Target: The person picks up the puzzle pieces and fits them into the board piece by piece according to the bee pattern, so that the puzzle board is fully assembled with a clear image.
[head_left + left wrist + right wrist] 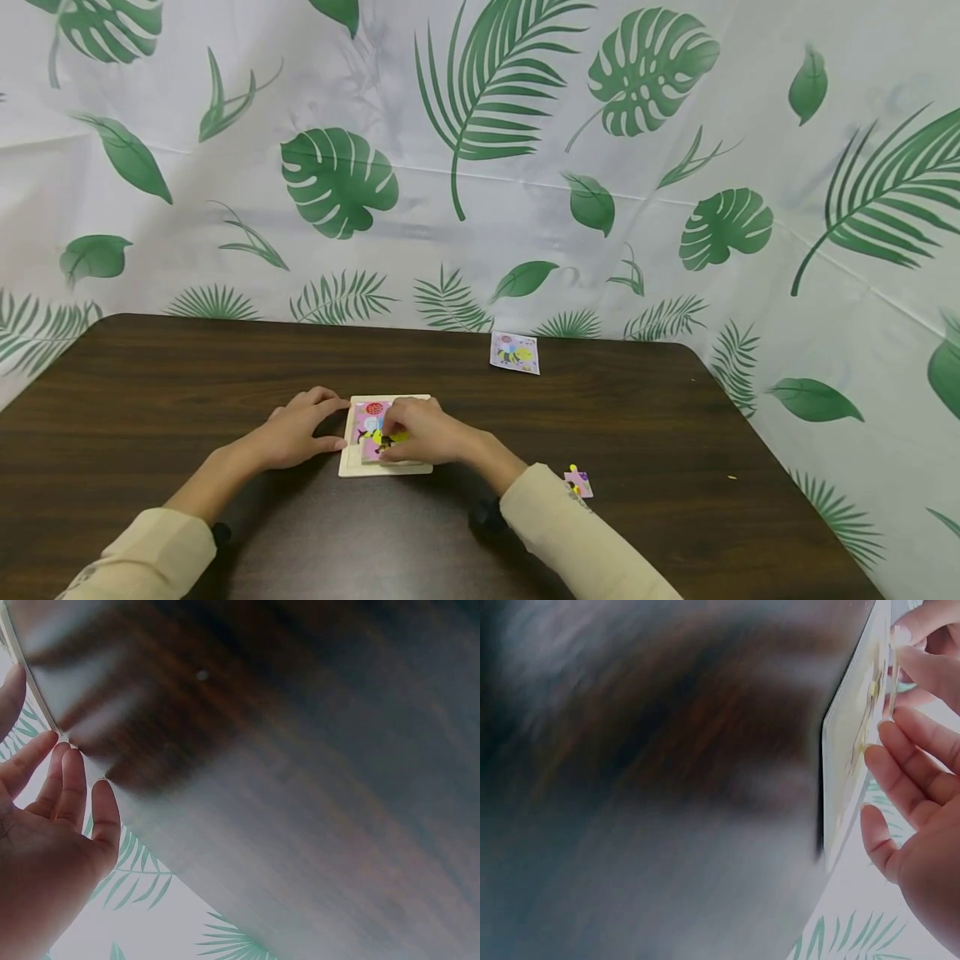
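A shallow wooden puzzle tray (351,468) lies on the table, with a pink bee picture (363,412) partly filling it. My right hand (429,432) is over the tray and pinches a pink and yellow puzzle piece (371,452) between thumb and fingers, at the tray's lower left. The right wrist view shows this piece edge-on above the tray (841,769). To the left, my left hand (296,429) rests its fingertips and thumb against the tray's left edge, fingers loosely bent. Part of the picture is hidden under the right hand.
Right of the right forearm lies a loose pink and yellow puzzle piece (579,483). A printed bee card (514,353) lies at the table's back edge. Farther right there is a tiny pale scrap (732,477). A leaf-patterned cloth (517,242) hangs behind the dark wooden table (637,417).
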Demonstrator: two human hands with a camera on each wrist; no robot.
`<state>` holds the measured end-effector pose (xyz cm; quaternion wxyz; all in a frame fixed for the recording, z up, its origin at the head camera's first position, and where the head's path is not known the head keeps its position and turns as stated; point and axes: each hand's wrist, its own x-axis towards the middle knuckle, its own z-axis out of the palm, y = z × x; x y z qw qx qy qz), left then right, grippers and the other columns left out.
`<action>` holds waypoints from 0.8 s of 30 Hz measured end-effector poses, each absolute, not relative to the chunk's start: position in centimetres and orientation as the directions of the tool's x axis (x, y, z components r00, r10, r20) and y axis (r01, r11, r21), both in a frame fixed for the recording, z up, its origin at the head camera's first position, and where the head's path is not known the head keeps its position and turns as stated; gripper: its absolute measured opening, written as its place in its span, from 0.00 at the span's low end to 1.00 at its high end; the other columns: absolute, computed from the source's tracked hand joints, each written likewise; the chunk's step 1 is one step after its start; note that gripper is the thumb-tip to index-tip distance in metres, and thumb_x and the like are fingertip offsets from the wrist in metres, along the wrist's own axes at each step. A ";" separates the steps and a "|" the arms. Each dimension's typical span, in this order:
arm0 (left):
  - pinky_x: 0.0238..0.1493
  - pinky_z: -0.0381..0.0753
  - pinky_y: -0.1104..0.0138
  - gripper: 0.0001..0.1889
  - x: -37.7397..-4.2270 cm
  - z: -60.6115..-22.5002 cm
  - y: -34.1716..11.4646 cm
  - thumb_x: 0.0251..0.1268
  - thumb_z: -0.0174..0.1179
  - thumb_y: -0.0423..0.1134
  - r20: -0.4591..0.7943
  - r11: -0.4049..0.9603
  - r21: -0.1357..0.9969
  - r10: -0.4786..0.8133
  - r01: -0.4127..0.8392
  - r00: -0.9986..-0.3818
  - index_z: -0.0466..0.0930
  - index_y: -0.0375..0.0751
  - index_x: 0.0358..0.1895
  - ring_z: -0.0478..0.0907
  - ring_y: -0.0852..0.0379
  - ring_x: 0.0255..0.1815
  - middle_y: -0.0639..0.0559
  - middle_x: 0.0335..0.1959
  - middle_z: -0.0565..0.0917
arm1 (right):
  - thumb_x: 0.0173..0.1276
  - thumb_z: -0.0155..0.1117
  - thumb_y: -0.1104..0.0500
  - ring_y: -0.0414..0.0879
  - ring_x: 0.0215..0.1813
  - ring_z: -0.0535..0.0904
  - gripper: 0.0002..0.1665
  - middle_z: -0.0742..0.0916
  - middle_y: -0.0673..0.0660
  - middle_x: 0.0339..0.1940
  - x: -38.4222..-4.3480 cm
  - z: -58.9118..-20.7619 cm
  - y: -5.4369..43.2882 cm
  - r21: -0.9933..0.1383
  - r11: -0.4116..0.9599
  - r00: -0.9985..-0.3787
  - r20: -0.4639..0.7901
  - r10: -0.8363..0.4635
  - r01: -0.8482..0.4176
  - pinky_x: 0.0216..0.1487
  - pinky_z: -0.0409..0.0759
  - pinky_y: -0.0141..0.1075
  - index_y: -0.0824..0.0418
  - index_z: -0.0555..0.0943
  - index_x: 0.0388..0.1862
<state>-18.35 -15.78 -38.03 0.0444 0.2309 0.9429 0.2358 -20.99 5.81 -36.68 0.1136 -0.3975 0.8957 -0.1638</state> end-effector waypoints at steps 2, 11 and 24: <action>0.44 0.64 0.40 0.28 -18.3 -38.0 -15.8 0.55 0.64 0.45 0.026 0.781 0.467 0.457 0.415 -0.889 0.71 0.34 0.57 0.66 0.36 0.53 0.36 0.52 0.70 | 0.56 0.69 0.52 0.35 0.35 0.69 0.13 0.77 0.46 0.32 -20.9 -36.7 5.5 -0.378 0.627 -0.655 -0.067 -0.752 -0.681 0.40 0.59 0.31 0.58 0.80 0.35; 0.43 0.65 0.39 0.27 -18.3 -37.9 -15.7 0.55 0.64 0.44 0.040 0.779 0.462 0.459 0.424 -0.887 0.71 0.33 0.57 0.66 0.36 0.53 0.37 0.51 0.71 | 0.55 0.70 0.52 0.33 0.37 0.70 0.13 0.78 0.44 0.33 -20.6 -36.9 4.7 -0.334 0.634 -0.658 -0.052 -0.751 -0.698 0.40 0.60 0.32 0.57 0.81 0.35; 0.43 0.64 0.39 0.28 -18.2 -37.8 -15.7 0.55 0.64 0.44 0.031 0.779 0.467 0.457 0.417 -0.889 0.71 0.33 0.57 0.66 0.36 0.53 0.37 0.51 0.70 | 0.55 0.69 0.50 0.35 0.42 0.71 0.14 0.77 0.44 0.35 -20.4 -37.1 4.3 -0.304 0.653 -0.672 -0.055 -0.739 -0.693 0.41 0.60 0.32 0.56 0.81 0.36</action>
